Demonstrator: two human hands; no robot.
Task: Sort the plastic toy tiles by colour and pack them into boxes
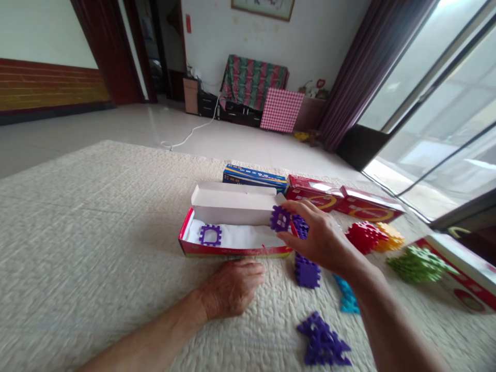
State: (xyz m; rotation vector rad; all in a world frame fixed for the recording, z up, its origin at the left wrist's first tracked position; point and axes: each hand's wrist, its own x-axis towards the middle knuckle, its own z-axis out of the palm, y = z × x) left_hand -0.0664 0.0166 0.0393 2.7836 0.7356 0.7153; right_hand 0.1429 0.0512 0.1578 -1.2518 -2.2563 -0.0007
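the right hand (315,232) pinches a purple piece (275,219) over the right end of the open box (232,252). the left hand (233,288) curls near the box's front, palm hidden, so its grip cannot be told; a blue piece (349,300) is partly covered.

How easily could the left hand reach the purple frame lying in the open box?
Probably easily, yes: the left hand is just outside the box, whose lid is open; only its low front wall stands before the purple frame.
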